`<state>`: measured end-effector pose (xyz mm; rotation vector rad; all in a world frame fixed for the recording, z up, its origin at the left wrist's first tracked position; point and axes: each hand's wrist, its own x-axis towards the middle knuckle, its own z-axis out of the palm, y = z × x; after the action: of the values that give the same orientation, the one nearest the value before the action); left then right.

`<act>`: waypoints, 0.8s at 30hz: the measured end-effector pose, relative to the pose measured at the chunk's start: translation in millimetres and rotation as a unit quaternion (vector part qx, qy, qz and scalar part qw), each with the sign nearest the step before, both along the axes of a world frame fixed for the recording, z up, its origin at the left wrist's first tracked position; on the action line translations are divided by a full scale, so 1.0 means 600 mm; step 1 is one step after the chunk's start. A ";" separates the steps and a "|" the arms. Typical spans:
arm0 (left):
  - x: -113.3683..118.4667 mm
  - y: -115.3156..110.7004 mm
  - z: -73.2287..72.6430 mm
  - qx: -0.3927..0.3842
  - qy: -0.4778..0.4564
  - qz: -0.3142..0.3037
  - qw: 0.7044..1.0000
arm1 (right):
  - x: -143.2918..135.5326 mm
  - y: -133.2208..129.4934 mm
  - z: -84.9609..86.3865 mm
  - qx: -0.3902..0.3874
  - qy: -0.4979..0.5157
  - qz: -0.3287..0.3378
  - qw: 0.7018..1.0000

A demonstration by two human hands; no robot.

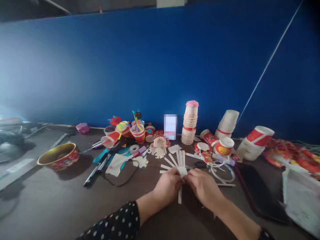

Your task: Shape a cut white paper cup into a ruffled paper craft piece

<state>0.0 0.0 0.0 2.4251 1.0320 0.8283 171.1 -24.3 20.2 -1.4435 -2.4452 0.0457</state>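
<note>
A white paper cup cut into long strips (182, 171) fans out between my two hands over the dark table. Several strips spread up and to the left, and one hangs down below my fingers. My left hand (168, 186) has its fingers closed on the left side of the piece, near its flat round middle. From the right, my right hand (203, 186) pinches the edge of the same piece. The fingertips of both hands nearly meet, and part of the piece is hidden behind them.
Behind the hands stands a tall stack of paper cups (190, 123). Red-and-white cups (224, 146) and other stacks are to the right, near a dark flat case (257, 190). Leftward lie pens (100, 168), a tape roll (134, 149) and a gold-rimmed bowl (60, 160). A blue wall (140, 66) closes off the back.
</note>
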 end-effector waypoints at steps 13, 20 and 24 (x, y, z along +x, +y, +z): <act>0.006 -0.001 0.004 0.022 0.020 0.018 0.999 | 0.000 0.006 0.007 -0.014 -0.013 0.002 1.000; 0.006 0.000 0.000 0.015 0.016 0.018 1.000 | 0.000 0.008 0.010 -0.030 0.015 -0.001 0.999; 0.006 0.000 -0.002 0.011 0.014 0.024 1.000 | 0.002 0.013 0.012 -0.039 0.035 0.009 0.999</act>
<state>3.8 0.1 -1.3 2.4445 1.1021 0.8284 172.1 -16.7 27.1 -1.4268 -2.4239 0.1933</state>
